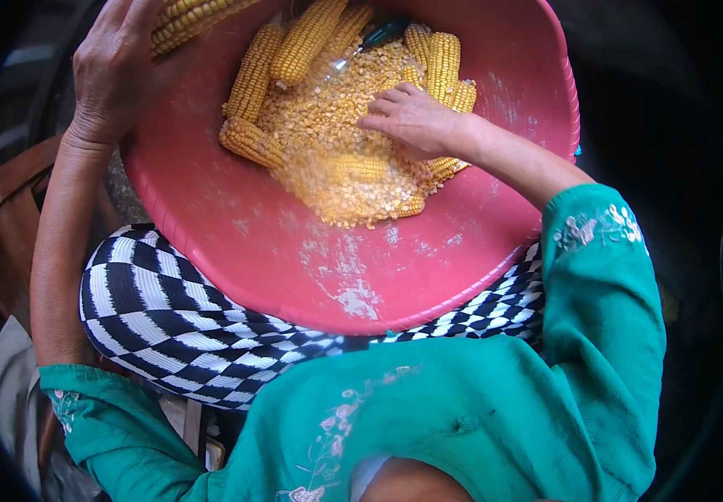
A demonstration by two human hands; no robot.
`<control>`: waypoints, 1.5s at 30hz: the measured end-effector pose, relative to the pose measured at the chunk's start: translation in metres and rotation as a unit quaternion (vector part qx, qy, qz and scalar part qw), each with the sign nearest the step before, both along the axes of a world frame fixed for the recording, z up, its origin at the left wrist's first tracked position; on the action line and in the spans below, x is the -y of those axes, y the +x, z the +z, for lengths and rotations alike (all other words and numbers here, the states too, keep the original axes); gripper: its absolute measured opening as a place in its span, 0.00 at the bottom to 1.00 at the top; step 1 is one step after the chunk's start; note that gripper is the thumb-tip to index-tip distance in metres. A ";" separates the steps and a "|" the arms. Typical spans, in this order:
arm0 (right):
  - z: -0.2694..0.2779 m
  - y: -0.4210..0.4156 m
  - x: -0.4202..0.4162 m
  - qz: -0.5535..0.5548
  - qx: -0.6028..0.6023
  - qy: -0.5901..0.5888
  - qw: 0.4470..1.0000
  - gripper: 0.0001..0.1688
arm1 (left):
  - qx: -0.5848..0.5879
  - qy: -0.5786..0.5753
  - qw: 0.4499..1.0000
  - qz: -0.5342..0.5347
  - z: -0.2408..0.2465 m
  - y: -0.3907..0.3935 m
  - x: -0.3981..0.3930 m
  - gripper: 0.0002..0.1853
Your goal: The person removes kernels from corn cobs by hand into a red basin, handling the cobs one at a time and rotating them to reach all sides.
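My left hand [110, 78] is raised over the left rim of a red plastic tub [242, 251], gripping a yellow ear of corn [195, 22] that runs out of the top of the picture. Inside the tub, my right hand [408, 119] hovers on or just above a heap of loose corn kernels [317, 119], palm down, its fingers slightly bent and apart. Whether its fingertips touch the kernels is hard to tell. A screwdriver [385, 34] with a dark green handle lies on the heap near the far side, its metal shaft pointing towards me.
Several husked ears line the heap: some on the left [254, 75], others on the right [444, 63], and one nearer me [358, 168]. The tub rests against my lap in checkered black-and-white trousers [167, 295]. A brown wooden piece of furniture [13, 213] stands at the left.
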State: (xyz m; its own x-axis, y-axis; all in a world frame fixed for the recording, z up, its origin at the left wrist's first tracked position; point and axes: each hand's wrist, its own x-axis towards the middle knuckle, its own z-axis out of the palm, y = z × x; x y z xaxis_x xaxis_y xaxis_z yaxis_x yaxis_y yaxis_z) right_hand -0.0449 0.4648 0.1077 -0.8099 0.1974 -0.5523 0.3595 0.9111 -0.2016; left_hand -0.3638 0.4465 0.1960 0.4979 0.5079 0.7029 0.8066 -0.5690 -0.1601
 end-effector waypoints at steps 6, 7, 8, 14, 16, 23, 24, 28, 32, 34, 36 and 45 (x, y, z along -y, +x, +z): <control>-0.037 -0.005 0.002 0.101 0.076 0.121 0.984 0.20 | 0.057 -0.152 0.986 0.045 -0.014 -0.017 0.005 0.29; -0.035 -0.012 0.002 0.103 0.097 0.118 0.983 0.18 | 0.056 -0.149 0.986 0.046 -0.013 -0.019 0.005 0.29; -0.032 -0.017 0.001 0.104 0.117 0.114 0.981 0.15 | 0.057 -0.138 0.988 0.047 -0.015 -0.020 0.004 0.29; -0.006 -0.016 -0.018 -0.229 0.438 -0.207 0.844 0.29 | 0.073 -0.113 0.990 0.034 -0.020 -0.018 -0.003 0.22; -0.020 0.013 -0.002 -0.121 0.325 -0.108 0.932 0.33 | 0.095 -0.090 0.991 0.028 -0.031 -0.019 -0.007 0.18; 0.024 0.018 0.030 -0.189 0.168 -0.170 0.953 0.30 | 0.000 -0.083 0.995 0.055 -0.004 0.001 0.000 0.18; 0.032 0.021 0.032 -0.221 0.136 -0.197 0.945 0.30 | -0.009 -0.120 0.991 0.065 -0.003 -0.002 0.000 0.18; 0.087 0.020 0.030 -0.251 0.060 -0.134 0.957 0.35 | 0.053 -0.129 0.989 0.044 -0.010 -0.015 0.008 0.28; 0.114 0.045 0.050 -0.107 -0.138 0.013 0.984 0.34 | 0.042 -0.144 0.988 0.038 -0.006 -0.011 0.009 0.27; 0.146 0.039 0.060 -0.163 -0.121 -0.049 0.978 0.25 | 0.028 -0.151 0.988 0.032 -0.003 -0.008 0.008 0.26; 0.157 0.041 0.064 -0.232 -0.200 -0.070 0.949 0.12 | 0.001 -0.140 0.990 0.033 -0.002 -0.007 0.006 0.26; 0.154 0.035 0.077 -0.147 -0.292 0.079 0.942 0.05 | -0.115 -0.239 0.964 0.032 0.017 -0.002 0.026 0.27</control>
State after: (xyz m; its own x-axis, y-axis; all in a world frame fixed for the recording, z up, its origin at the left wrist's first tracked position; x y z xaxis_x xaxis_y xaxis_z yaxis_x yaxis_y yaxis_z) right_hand -0.0103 0.3879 0.2621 -0.8637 0.5033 0.0250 0.4713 0.8244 -0.3134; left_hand -0.3659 0.4204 0.2125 0.5696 0.7810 0.2561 0.8170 -0.5722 -0.0720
